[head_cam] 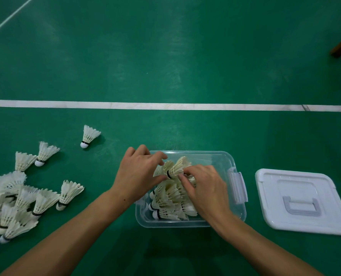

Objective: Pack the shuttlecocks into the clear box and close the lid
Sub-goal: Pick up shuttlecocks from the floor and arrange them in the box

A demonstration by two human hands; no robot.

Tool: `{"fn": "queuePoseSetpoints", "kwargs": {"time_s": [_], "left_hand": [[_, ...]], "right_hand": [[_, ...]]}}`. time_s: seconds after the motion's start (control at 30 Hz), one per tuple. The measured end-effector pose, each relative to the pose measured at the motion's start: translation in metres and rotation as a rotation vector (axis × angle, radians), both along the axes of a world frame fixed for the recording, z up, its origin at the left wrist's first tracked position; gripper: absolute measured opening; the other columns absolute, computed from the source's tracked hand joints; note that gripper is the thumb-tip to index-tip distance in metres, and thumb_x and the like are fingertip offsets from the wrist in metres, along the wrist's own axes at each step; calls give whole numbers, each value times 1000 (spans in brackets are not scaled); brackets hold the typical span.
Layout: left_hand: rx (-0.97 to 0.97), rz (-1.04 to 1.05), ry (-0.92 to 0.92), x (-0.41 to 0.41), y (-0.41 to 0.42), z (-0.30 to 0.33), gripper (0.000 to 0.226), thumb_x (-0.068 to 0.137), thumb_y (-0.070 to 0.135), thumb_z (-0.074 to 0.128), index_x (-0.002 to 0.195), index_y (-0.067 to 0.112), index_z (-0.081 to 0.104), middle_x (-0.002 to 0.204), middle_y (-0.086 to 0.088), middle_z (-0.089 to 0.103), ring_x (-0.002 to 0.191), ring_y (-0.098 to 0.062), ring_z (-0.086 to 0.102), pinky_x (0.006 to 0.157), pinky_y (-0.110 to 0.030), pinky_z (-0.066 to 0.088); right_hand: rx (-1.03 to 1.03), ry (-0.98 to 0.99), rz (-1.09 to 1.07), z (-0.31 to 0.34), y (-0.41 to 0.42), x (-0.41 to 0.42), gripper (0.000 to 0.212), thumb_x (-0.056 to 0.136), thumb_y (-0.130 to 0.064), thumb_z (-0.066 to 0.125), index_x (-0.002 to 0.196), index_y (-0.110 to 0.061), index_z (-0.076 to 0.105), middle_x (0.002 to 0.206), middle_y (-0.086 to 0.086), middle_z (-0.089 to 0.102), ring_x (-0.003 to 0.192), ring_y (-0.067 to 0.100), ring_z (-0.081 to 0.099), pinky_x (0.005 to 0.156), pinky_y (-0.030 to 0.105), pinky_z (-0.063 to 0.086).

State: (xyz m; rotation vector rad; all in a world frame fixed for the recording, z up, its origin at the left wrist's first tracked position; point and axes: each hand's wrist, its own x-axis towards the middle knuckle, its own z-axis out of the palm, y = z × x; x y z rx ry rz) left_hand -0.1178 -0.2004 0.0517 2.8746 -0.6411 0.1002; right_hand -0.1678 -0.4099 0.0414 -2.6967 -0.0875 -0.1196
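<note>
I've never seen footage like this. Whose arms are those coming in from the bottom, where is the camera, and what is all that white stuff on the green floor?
There is no machine here. The camera is worn on a person's head and looks forward and down, so the two bare arms are that person's own. The green surface is a sports court floor with white lines.

The white feathered things are shuttlecocks. A loose pile of shuttlecocks lies on the floor at the left, with one lone shuttlecock farther out. In the middle stands the clear box, already partly filled. Its white lid lies flat on the floor to the right, so the box is open.

Both hands are over the box. The right hand and the left hand together pinch one held shuttlecock near its base, above the others.
</note>
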Motion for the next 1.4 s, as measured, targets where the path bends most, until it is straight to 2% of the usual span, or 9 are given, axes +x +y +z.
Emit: {"fn": "queuePoseSetpoints", "kwargs": {"time_s": [0.13,0.23,0.43,0.57,0.7,0.8,1.1,1.27,1.4], "left_hand": [[26,11,16,3,-10,-3,64,77,68,78,130,33,64,107,21,76,96,-14,57,79,-36,40],[79,8,21,3,-15,-3,61,80,69,74,127,32,64,104,18,77,95,-15,56,79,-37,38],[229,-3,-37,-6,-23,-12,47,82,64,76,105,24,69,73,4,70,78,-20,54,75,-39,35],[213,0,-68,-4,-23,-13,42,84,58,76,104,22,69,72,3,72,79,-21,56,75,-40,35],[161,9,-45,-6,-18,-11,48,86,59,73,116,22,66,91,6,79,88,-22,57,76,-40,38],[122,19,-27,-8,-11,-4,58,85,61,74,127,23,63,103,8,78,92,-19,56,77,-38,44],[-417,190,73,-25,2,43,50,84,66,72,120,33,64,103,24,73,90,-4,61,74,-31,56],[-656,307,64,-40,38,46,48,84,65,74,116,31,65,98,25,73,87,-3,65,75,-38,59],[-742,441,49,-54,77,38,44,84,63,74,113,31,66,95,24,74,86,-4,68,73,-33,57]], "right_hand": [[1,105,-28,-5,-3,5,18,101,-48,62,103,-34,73,89,-13,70,90,11,58,69,27,43],[109,218,-43,-11,-3,14,18,101,-45,65,104,-32,76,92,-15,74,92,8,64,86,35,55],[162,348,-85,-24,5,29,18,100,-46,68,98,-31,78,85,-17,76,83,6,71,97,48,56],[230,417,-91,-18,4,33,22,97,-49,70,97,-30,79,87,-18,77,86,4,72,92,45,59],[318,388,-80,0,1,29,27,94,-44,76,115,-26,78,107,-16,78,97,-1,70,96,33,60],[276,323,-81,15,-4,24,38,93,-52,73,121,-26,74,112,-17,75,101,0,68,94,27,55],[170,193,-10,67,-12,18,36,93,-58,68,118,-32,72,106,-25,72,108,2,62,92,35,56],[104,165,159,103,23,37,31,94,-59,65,115,-36,69,100,-29,67,104,2,62,93,37,57],[39,181,352,108,74,51,29,96,-58,64,113,-35,69,100,-26,70,98,1,64,90,37,58]]}}
